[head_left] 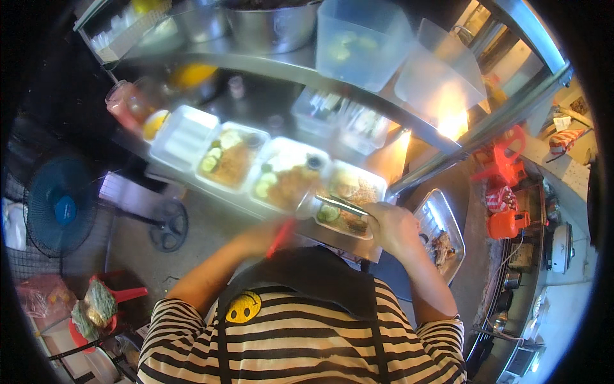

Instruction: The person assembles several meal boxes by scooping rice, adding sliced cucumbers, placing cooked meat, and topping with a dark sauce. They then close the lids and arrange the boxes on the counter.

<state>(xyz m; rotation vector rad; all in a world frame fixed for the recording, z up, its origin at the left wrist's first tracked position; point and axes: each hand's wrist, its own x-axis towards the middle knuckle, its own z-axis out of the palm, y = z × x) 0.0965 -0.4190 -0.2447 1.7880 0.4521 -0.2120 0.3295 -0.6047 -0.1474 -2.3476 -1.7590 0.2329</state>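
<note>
My right hand (393, 225) is closed round metal tongs (344, 205), whose tips reach over the rightmost white takeaway box (382, 191). Rice, cucumber slices and browned food lie in that box. Blurred by motion, my left hand (254, 239) grips a tool with a red handle (280, 238); its working end is too smeared to make out. Just beyond it stands a middle takeaway box (254, 192) with rice, cucumber and orange-brown food. Farther left are another filled box (231, 157) and a bare white tray section (185, 137), all in a slanting row along the counter edge.
Above the counter, a metal shelf (256, 64) carries a steel pot (275, 29) and clear plastic tubs (361, 45). A metal tray (455, 249) with meat lies right, near a steel post (486, 134). A fan (64, 206) stands left; red stools (502, 163) are at right.
</note>
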